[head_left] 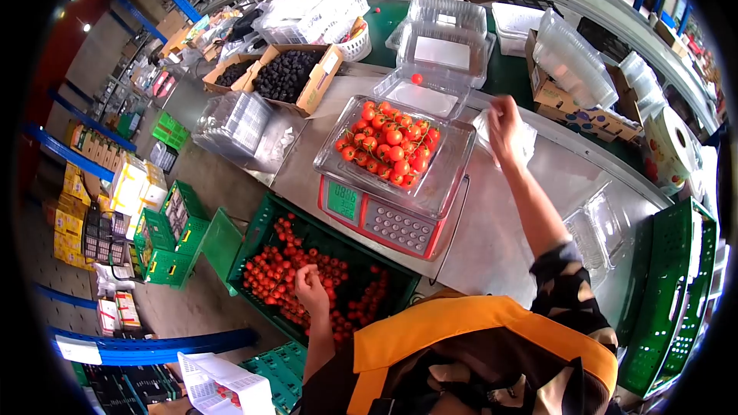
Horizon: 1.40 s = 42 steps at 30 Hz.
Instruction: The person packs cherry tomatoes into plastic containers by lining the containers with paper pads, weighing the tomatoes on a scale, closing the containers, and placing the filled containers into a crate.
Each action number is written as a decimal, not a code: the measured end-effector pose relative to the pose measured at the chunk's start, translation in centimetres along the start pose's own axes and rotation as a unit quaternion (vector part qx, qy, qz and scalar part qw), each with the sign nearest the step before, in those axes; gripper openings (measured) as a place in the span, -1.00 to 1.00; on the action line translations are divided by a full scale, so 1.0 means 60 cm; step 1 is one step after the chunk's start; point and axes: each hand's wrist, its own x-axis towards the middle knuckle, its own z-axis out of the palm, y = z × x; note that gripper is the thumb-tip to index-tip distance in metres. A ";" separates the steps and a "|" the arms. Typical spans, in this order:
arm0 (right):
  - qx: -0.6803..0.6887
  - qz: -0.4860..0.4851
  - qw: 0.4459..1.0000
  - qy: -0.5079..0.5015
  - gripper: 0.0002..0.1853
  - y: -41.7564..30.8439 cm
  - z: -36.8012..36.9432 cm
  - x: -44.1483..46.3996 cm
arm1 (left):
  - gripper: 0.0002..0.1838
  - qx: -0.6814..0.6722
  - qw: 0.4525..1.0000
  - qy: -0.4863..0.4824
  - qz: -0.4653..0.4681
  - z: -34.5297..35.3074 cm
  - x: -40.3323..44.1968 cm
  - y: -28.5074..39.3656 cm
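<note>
My left hand (310,289) is over a green crate (407,278) of loose red cherry tomatoes (265,270), its fingers curled together; whatever they hold is hidden. Raised at the right, my right hand (505,127) has its fingers bent inward above a crumpled white sheet or bag (515,138); I cannot make out anything in it. Between the hands, a red scale (400,229) with a lit green display carries a clear plastic tray (453,165) heaped with cherry tomatoes on the vine (388,142). One single tomato (417,78) shows against the clear open container behind.
Clear clamshell boxes (442,42) stand stacked at the back. Dark grapes fill a cardboard box (296,75) at the left. A carton of clear lids (573,69), a film roll (670,144) and a green crate (665,300) are at the right.
</note>
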 end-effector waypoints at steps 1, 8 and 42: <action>-0.015 -0.039 0.998 -0.037 -0.80 -0.025 0.024 0.040 | -0.87 -0.004 1.000 -0.025 -0.003 0.002 -0.019 -0.013; -0.211 -0.182 0.914 -0.296 -0.69 -0.028 0.239 0.209 | -0.86 0.009 0.990 -0.130 0.055 0.042 -0.075 0.053; 0.229 0.125 0.956 -0.136 -0.79 0.022 -0.015 -0.153 | -0.88 0.025 0.903 -0.391 0.176 0.103 -0.191 -0.030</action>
